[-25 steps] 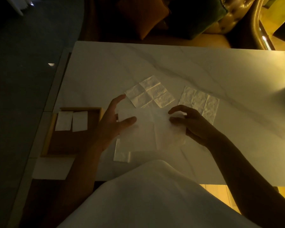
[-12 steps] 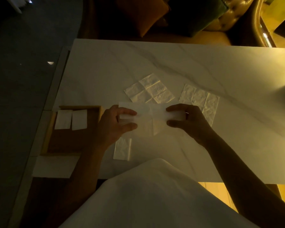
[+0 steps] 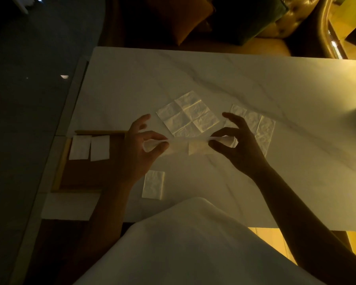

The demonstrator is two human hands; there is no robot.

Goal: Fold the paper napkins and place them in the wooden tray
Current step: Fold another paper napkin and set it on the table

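- Stretched btwn the two hands: the napkin strip (image 3: 190, 144), held just over the table (image 3: 214, 79). Whether its lower edge touches the top can't be told in this dim light.
- The strip's left end is pinched by the left hand (image 3: 140, 153), thumb + forefinger, w/ the other fingers spread above.
- The right end is pinched the same way by the right hand (image 3: 237, 147). The hands are apart, the strip's length btwn them.
- Handling, as judged: the paper is v. light, thin and limp. It'll sag w/o tension and could be torn if pulled hard.
- Hold is best taken at ends or corners, w/ a light pinch only. Creases are best pressed flat on the table.
- Left of the left hand, the wooden tray (image 3: 59, 173) is seen, w/ two folded napkins (image 3: 80, 147) laid side by side at its far end.
- One more folded napkin (image 3: 153, 184) is lying beside the left wrist, not yet trayed.
- Two opened napkins are seen flat: one (image 3: 188, 115) just beyond the gap btwn the hands, one (image 3: 261, 128) beyond the right hand, partly hidden by it.
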